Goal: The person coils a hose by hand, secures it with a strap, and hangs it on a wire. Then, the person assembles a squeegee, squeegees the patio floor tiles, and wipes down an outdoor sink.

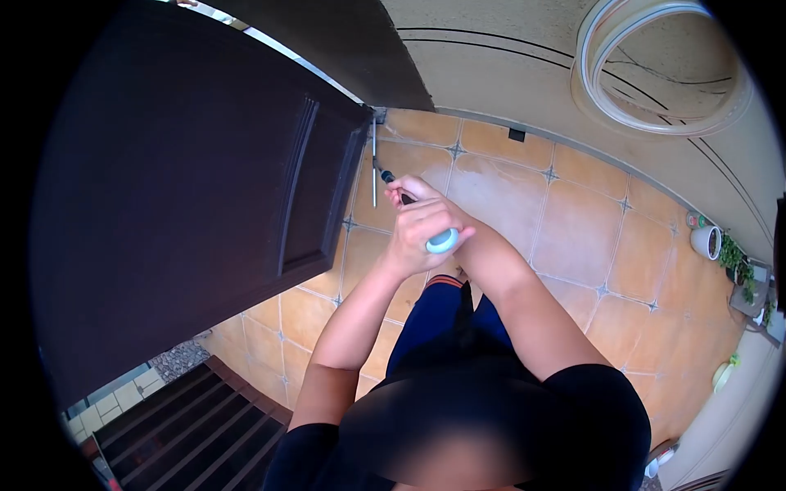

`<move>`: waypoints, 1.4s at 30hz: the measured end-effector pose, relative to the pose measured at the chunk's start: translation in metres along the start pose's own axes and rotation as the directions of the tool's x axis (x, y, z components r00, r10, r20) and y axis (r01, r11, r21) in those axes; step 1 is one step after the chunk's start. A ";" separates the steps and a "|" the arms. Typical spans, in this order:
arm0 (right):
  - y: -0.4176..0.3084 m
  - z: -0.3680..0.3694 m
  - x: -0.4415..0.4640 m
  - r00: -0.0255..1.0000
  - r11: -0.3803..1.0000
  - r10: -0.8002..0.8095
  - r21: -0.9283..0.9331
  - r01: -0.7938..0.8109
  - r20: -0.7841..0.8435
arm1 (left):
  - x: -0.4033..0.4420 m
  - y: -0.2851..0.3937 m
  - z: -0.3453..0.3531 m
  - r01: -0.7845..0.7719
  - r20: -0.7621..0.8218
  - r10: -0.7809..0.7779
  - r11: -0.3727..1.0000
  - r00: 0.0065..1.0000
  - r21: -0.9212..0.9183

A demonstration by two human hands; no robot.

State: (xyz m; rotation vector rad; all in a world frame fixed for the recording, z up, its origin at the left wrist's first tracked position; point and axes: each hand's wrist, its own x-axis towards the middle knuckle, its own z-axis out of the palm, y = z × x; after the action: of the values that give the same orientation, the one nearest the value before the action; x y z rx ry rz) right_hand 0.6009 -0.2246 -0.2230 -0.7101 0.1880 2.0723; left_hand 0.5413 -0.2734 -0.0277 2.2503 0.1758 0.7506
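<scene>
Both my hands grip the handle of a long-handled squeegee [386, 175], which points away from me toward the tiled floor. Its head is a thin silvery bar beside the lower edge of a dark brown door [180, 188]. My left hand [422, 236] is wrapped round the handle close to its light-blue end cap. Further along the shaft, my right hand [412, 190] closes round it, partly hidden behind the left. Whether the bar touches the floor tiles [495, 196] I cannot tell.
A coiled clear hose [583, 69] hangs on the beige wall [499, 61]. Along the right stand a white pot [704, 242], green plants [737, 258] and a pale-green dish [723, 376]. A dark slatted rack [196, 425] lies at lower left.
</scene>
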 end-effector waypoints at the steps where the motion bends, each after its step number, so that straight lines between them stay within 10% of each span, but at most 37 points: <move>1: -0.006 -0.009 0.007 1.000 0.998 -0.006 0.065 0.005 0.020 | 0.001 -0.012 0.004 -0.010 0.014 0.010 1.000 1.000 -0.001; 6: -0.001 -0.040 0.024 0.988 0.964 -0.141 0.235 0.123 0.064 | 0.006 -0.021 0.017 0.017 0.064 -0.011 0.994 0.998 -0.106; 18: 0.008 -0.023 -0.048 0.963 0.986 -0.166 -0.011 0.167 -0.214 | -0.007 0.034 0.014 -0.128 -0.108 0.109 0.974 0.988 -0.188; 30: -0.029 0.016 0.069 0.993 0.993 -0.067 -0.108 0.056 -0.098 | 0.003 -0.045 -0.038 -0.107 -0.202 0.103 0.994 0.974 -0.006; 35: -0.029 0.045 0.000 0.933 0.928 -0.354 0.098 0.359 -0.062 | 0.033 -0.063 -0.041 -0.088 -0.120 0.090 0.996 0.989 0.027; 42: -0.019 -0.032 0.009 0.958 0.769 -0.286 0.604 0.210 0.030 | 0.043 -0.030 0.001 -0.069 0.122 0.096 0.976 0.988 -0.206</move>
State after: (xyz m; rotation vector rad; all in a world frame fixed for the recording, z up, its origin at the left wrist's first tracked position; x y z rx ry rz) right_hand 0.6257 -0.2196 -0.2514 -0.1996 0.6163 1.6508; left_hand 0.5804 -0.2385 -0.0289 2.1147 -0.0554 0.6312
